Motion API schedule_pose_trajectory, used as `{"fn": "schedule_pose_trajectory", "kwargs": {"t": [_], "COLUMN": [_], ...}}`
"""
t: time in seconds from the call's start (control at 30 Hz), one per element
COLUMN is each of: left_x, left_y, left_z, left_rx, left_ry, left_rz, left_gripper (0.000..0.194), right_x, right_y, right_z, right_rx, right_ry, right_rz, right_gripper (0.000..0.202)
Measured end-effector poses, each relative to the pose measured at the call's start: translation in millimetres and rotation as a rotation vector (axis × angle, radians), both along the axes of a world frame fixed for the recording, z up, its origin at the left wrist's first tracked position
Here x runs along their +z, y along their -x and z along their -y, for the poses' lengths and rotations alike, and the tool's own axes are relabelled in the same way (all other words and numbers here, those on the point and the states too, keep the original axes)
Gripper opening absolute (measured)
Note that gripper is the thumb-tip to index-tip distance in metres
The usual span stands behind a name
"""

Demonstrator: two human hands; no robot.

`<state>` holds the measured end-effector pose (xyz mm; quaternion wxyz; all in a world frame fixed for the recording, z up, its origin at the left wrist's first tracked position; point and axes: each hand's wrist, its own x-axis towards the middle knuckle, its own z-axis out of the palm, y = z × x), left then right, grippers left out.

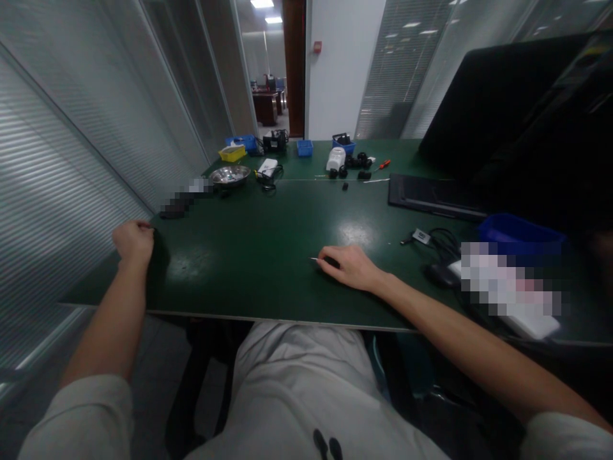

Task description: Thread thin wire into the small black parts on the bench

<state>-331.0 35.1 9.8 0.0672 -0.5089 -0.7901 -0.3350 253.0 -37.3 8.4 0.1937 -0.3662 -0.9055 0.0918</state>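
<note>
Head view: thin pale object [314,259] juts leftward from the right-hand grip [353,266].

Head-worn view, forward and down across desk [249,255]

Thin pale piece [313,259], pinched at the fingertips of the right hand [349,265]. Whitish, narrow like a sliver or short stick; the visible stretch looks straight. Too small to tell material or exact type. Only one end shows, sticking out past the fingertips; the rest is hidden in the grip, so full length unclear. Pose: near level, free end pointing left, roughly parallel to the near edge of the dark green surface [258,220]. Sits over the front half of that surface, about midway across, well apart from the left hand [134,241]. Can't tell whether the tip touches the surface or sits just above.
</note>
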Motion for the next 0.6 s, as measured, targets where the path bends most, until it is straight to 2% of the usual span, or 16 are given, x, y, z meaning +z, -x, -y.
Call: {"fn": "schedule_pose_trajectory", "kwargs": {"t": [0.1, 0.43, 0.53, 0.6], "left_x": [-3.1, -11.1, -8.1, -3.4], "left_y": [12, 27, 23, 4], "left_z": [-3, 0, -3, -7], "left_rx": [0.149, 0.257, 0.225, 0.107], "left_ry": [0.026, 0.075, 0.085, 0.052], "left_rz": [0.129, 0.167, 0.139, 0.093], "left_gripper": [0.009, 0.022, 0.023, 0.026], "right_x": [-0.2, -1.4, -1.2, -1.1], "right_y": [0, 0, 0, 0], "right_z": [0, -1, -1, -1], "right_rx": [0.004, 0.000, 0.002, 0.003], "right_ry": [0.001, 0.004, 0.009, 0.008], "right_rz": [-0.005, -0.002, -0.008, -0.014], "right_gripper": [0.026, 0.026, 0.026, 0.026]}}
